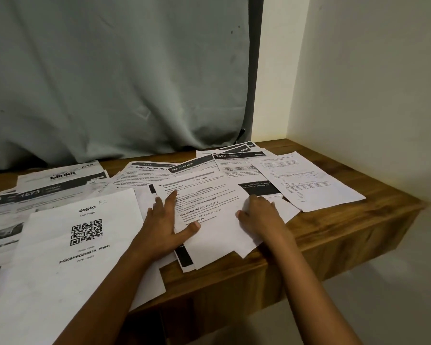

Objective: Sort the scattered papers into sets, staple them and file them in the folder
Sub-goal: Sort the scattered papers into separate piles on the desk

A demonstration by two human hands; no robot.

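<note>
My left hand, spread flat, pins this light, floppy sheet, my right hand curls at its edge, grip unclear; I'd pinch the overhanging corner.

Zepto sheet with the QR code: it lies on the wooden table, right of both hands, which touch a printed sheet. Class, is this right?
No. The head view shows the zepto sheet left of both hands, not right. The rest stands: it lies on the wooden table, and the left hand and right hand touch a printed sheet.
</note>
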